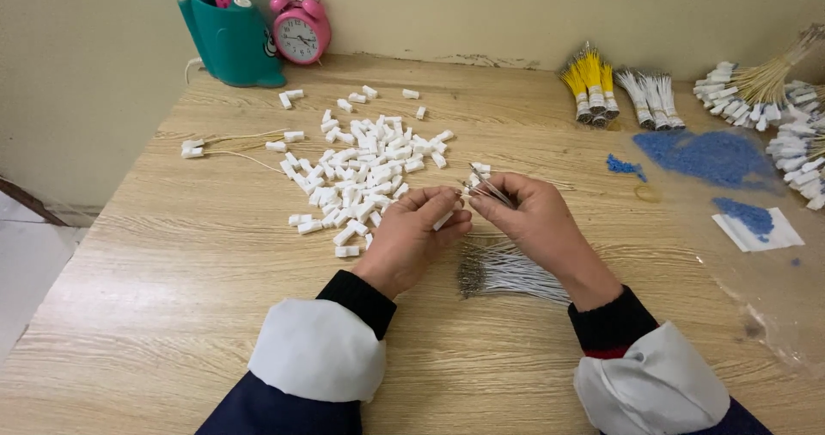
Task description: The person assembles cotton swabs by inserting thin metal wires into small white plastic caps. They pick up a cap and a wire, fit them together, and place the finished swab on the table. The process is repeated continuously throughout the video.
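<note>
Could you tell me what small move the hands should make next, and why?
Probably guide a wire tip into the small white connector. The left hand pinches that connector, the right hand holds thin white wires with their ends right beside it, and the two nearly touch. Whether a tip is already inside cannot be told.

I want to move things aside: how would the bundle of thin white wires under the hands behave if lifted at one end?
The bundle of white wires would probably droop, since the strands look thin and long. No tie shows, so it may fan apart and spill. It seems light for its size.
</note>
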